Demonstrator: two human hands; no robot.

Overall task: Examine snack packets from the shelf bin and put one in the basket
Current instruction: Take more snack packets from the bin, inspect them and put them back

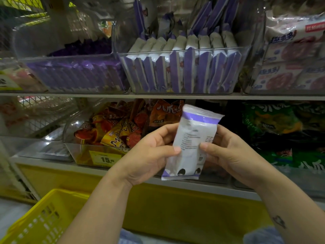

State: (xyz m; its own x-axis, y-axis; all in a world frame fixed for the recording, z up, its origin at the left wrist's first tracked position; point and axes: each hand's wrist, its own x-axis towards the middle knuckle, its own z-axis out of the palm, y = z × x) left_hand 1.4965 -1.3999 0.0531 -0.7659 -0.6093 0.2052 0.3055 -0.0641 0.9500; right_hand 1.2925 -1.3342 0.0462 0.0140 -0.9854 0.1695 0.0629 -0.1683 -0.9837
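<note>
We record the snack packet (pixel 191 141), white with a purple band at each end, held upright with a slight tilt in the air before the lower shelf (pixel 52 163), its small-print face toward the camera. The left hand (pixel 149 154) holds its left edge, thumb pressed on the face and fingers curled behind. The right hand (pixel 228 155) holds the right edge in the same way, thumb on the face.

Above, the clear shelf bin (pixel 151 53) stands at the front edge of the upper shelf (pixel 88 95), near its middle, packed with like purple-and-white packets standing on end. Behind the left hand, a lower bin (pixel 82 155) at the front edge of the lower shelf holds orange packets and carries a yellow price tag (pixel 105 158). Green packets (pixel 269 120) lie to the right. The yellow basket (pixel 35 224) sits below the shelves, at lower left.
</note>
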